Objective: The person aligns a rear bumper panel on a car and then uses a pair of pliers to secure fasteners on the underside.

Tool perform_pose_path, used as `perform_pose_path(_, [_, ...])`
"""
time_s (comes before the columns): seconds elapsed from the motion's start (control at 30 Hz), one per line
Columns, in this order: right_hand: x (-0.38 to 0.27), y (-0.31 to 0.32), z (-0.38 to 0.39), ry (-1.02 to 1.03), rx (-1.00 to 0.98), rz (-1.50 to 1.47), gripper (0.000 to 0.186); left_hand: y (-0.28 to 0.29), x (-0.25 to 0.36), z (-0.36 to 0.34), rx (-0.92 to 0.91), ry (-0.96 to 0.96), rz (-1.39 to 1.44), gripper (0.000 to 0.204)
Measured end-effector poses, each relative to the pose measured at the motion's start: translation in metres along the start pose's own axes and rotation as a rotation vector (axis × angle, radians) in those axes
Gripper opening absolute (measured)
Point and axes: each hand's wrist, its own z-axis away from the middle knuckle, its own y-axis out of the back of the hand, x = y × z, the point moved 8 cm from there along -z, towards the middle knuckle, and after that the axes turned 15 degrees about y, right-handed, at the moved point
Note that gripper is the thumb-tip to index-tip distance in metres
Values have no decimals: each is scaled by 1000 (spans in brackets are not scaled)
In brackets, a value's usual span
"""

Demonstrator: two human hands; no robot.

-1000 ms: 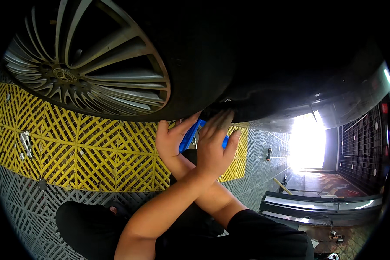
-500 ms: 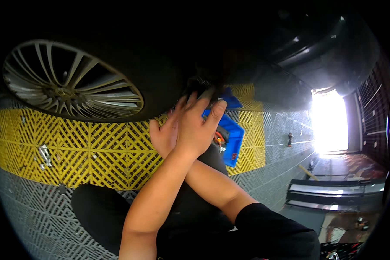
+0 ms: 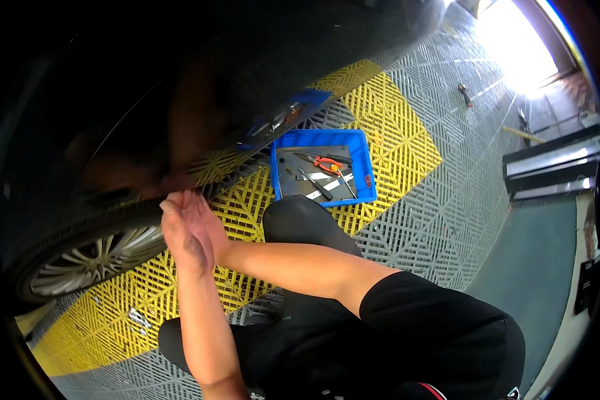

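Note:
My left hand (image 3: 185,241) and my right hand (image 3: 209,225) are held close together at the lower edge of the car's dark body panel (image 3: 147,140), just above the tyre (image 3: 130,217). The left hand overlaps the right, and the fingers of both look stretched out toward the panel edge. No object shows in either hand, though the fingertips are partly hidden. Beside them, the wheel's silver multi-spoke rim (image 3: 103,260) faces the floor on the left. The glossy panel reflects my arms and the blue bin.
Beyond my bent knee (image 3: 300,217) a blue plastic bin (image 3: 363,157) holds red-handled pliers (image 3: 328,167), a screwdriver (image 3: 320,187) and other tools. Small metal pieces (image 3: 139,319) lie on the yellow floor grating (image 3: 407,147). A dark-handled tool (image 3: 465,95) lies farther right.
My view has swung, so the bin now shows fully. The hands have gone from crossed over each other beside the tyre to close together at the panel edge above it.

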Motion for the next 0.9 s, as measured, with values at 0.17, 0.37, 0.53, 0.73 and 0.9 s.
perform_pose_path(0.17, [-8,8,-4,11,-35,176,64,-4,11,5,60,39,-160,56])
perform_pose_path(0.37, [-12,16,-4,-9,1,163,61,4,14,14,312,59,-38,52])
perform_pose_path(0.53, [-10,19,1,-30,91,-13,65,16,6,5,348,45,-41,51])
perform_pose_path(0.73, [-19,12,-4,-64,119,-80,63,11,20,2,216,73,-114,35])
perform_pose_path(0.9, [-15,10,-6,-242,88,51,60,-4,12,10,100,124,50,44])
